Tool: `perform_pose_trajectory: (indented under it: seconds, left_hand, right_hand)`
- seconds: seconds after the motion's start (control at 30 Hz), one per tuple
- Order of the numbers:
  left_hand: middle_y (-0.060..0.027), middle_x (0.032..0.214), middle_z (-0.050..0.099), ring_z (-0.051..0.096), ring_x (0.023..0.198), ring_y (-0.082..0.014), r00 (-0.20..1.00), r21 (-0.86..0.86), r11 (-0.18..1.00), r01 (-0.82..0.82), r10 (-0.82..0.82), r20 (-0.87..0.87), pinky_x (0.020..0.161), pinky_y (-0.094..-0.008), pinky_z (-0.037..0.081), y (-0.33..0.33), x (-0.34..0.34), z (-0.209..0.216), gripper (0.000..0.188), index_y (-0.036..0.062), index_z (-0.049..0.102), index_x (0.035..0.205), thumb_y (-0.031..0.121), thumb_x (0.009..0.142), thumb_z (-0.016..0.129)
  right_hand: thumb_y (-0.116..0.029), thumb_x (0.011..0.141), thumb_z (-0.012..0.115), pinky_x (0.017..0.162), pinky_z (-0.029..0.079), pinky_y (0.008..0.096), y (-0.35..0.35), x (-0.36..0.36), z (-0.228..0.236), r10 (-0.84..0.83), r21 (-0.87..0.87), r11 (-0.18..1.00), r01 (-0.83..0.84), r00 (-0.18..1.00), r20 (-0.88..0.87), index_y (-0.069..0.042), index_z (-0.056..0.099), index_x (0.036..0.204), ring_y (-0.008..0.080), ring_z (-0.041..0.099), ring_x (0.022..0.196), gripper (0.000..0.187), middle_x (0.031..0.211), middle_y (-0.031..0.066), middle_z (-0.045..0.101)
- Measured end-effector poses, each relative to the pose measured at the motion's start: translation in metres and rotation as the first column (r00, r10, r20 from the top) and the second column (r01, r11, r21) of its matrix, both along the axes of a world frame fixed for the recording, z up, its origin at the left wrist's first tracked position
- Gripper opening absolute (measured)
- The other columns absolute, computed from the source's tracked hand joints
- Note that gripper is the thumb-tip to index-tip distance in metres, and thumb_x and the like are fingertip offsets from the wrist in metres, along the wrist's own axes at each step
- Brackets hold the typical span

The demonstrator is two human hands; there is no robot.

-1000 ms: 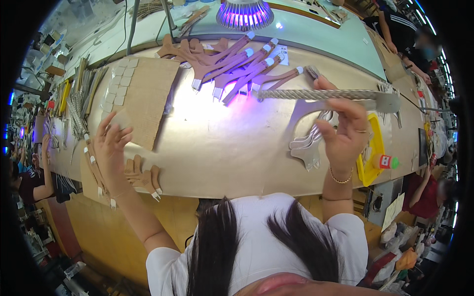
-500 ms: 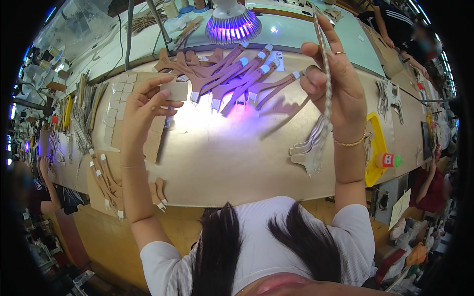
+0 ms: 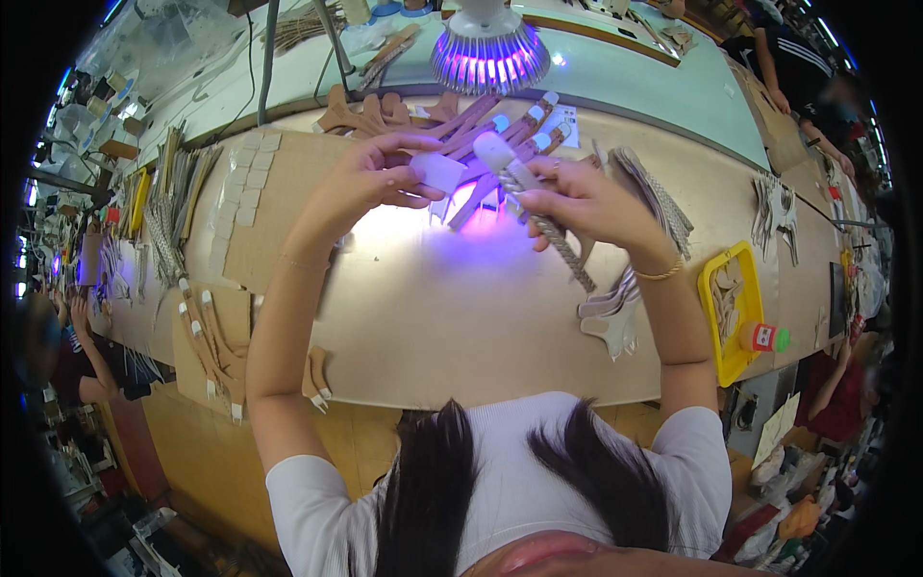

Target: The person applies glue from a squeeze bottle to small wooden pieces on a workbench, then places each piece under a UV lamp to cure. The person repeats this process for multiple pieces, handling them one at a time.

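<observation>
Between the thumb and fingers of my left hand (image 3: 370,188) is a small pale rectangular patch (image 3: 439,174). My right hand (image 3: 591,207) grips a grey braided strap (image 3: 560,245) with a pale rounded end. That end points up toward the patch, with a gap between them. Both hands are raised over the table, below a lamp (image 3: 490,60) with a violet glow. Behind my hands lie several tan forked leather pieces (image 3: 361,117), some with whitish tips. Under my right forearm sits a small stack of pale forked pieces (image 3: 608,322).
More patches (image 3: 236,197) line a cardboard sheet on the left, near bundled braided straps (image 3: 168,236). Tan strips (image 3: 207,337) lie at the near left. On the right are a yellow tray (image 3: 710,313) and a green-capped bottle (image 3: 764,338). Other people work at both sides.
My left hand has moved right with the patch, into the lamp's light. My right hand has come down and left, tilting the strap so its pale end nears the patch.
</observation>
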State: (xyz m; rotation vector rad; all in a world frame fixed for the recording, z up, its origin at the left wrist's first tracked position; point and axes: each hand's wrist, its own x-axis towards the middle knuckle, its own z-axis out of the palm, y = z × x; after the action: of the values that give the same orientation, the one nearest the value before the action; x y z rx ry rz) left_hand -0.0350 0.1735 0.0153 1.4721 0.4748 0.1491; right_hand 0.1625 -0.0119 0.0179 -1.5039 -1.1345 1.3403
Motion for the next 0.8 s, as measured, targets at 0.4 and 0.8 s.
perform_pose_trajectory:
  seconds: [0.4, 0.8]
  left_hand:
    - [-0.0162, 0.098, 0.065, 0.067, 0.088, -0.0214, 0.952, 0.046, 0.956, 0.291, -0.285, -0.111, 0.078, -0.0285, 0.057, 0.065, 0.06, 0.005, 0.026, -0.0064, 0.053, 0.114, 0.002, 0.09, 0.051]
    - [-0.0125, 0.096, 0.066, 0.067, 0.082, -0.016, 0.94, 0.329, 0.881, 0.339, -0.303, -0.157, 0.074, -0.0268, 0.058, 0.071, 0.079, 0.006, 0.022, -0.0053, 0.059, 0.108, 0.001, 0.089, 0.05]
  right_hand:
    - [-0.022, 0.092, 0.056, 0.047, 0.047, 0.0214, 0.053, 0.014, -0.047, -0.002, 0.11, 0.994, 0.019, 0.988, -0.155, -0.001, 0.061, 0.098, 0.0097, 0.063, 0.057, 0.023, 0.077, 0.004, 0.067]
    - [-0.019, 0.091, 0.058, 0.06, 0.05, 0.023, 0.056, 0.021, -0.053, -0.068, 0.104, 0.992, 0.076, 0.995, -0.075, 0.001, 0.063, 0.094, 0.0077, 0.063, 0.065, 0.021, 0.077, 0.0051, 0.069]
